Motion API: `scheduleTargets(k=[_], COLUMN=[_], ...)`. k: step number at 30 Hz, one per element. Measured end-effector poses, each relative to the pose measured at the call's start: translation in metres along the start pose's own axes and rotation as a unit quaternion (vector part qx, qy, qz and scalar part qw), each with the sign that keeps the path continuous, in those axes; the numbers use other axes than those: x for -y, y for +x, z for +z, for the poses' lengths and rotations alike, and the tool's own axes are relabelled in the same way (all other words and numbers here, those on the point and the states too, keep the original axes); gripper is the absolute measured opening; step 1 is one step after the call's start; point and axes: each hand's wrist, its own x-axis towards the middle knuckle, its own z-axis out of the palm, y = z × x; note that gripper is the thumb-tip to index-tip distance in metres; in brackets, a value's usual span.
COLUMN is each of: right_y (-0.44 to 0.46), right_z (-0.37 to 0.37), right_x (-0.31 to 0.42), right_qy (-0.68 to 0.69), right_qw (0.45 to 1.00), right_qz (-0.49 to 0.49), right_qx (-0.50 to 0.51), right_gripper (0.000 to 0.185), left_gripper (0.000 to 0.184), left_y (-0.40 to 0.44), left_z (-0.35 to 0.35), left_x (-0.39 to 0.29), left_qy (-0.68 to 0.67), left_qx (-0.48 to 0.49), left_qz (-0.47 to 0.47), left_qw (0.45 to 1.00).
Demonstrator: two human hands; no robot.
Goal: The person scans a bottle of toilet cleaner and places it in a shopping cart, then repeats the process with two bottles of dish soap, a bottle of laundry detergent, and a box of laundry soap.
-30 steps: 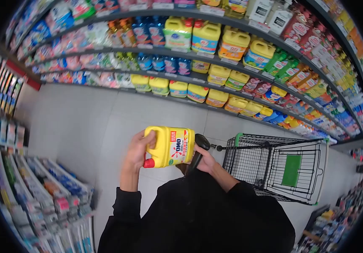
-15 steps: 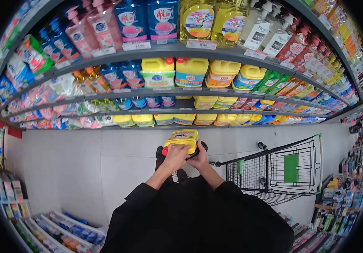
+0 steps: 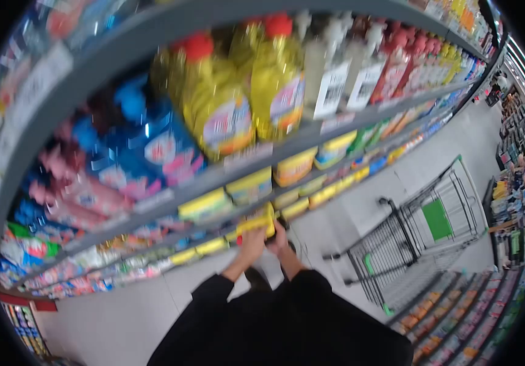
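Note:
My left hand (image 3: 252,243) is closed round a yellow jug (image 3: 265,217) of liquid detergent with a red cap. The jug lies tilted in front of the lower shelves. Close beside it, my right hand (image 3: 279,238) is curled round something dark, partly hidden behind the jug and blurred, so its kind does not show. Both forearms come from black sleeves.
Shelving (image 3: 204,177) with pump bottles, yellow-green bottles (image 3: 280,85) and yellow jugs (image 3: 249,186) spans the front, its upper board near my head. A wire shopping cart (image 3: 390,244) with green panels stands on the floor to the right. More goods (image 3: 451,311) line the lower right.
My view has tilted and come nearer to the shelves, which now slant and loom larger. My hands and the jug have come closer to the shelf front, with the same hold.

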Motion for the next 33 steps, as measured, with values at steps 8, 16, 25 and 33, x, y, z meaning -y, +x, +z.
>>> scheduleTargets(k=[8, 16, 25, 33], right_y=[0.047, 0.092, 0.104, 0.123], right_z=[-0.022, -0.063, -0.070, -0.080], right_x=[0.031, 0.032, 0.039, 0.007], right_qy=[0.029, 0.059, 0.179, 0.154], right_qw=[0.993, 0.989, 0.964, 0.956], right_qz=[0.058, 0.085, 0.121, -0.008], right_qx=[-0.099, -0.103, -0.155, -0.248], right_gripper=[0.042, 0.041, 0.033, 0.037], left_gripper=[0.041, 0.028, 0.040, 0.022], left_y=[0.060, 0.095, 0.111, 0.140], left_z=[0.024, 0.045, 0.051, 0.097], left_x=[0.015, 0.029, 0.043, 0.130], left_qy=[0.052, 0.121, 0.202, 0.251], left_qx=[-0.024, -0.119, -0.082, -0.024], left_qz=[0.025, 0.076, 0.008, 0.003], left_qw=[0.998, 0.983, 0.976, 0.968])
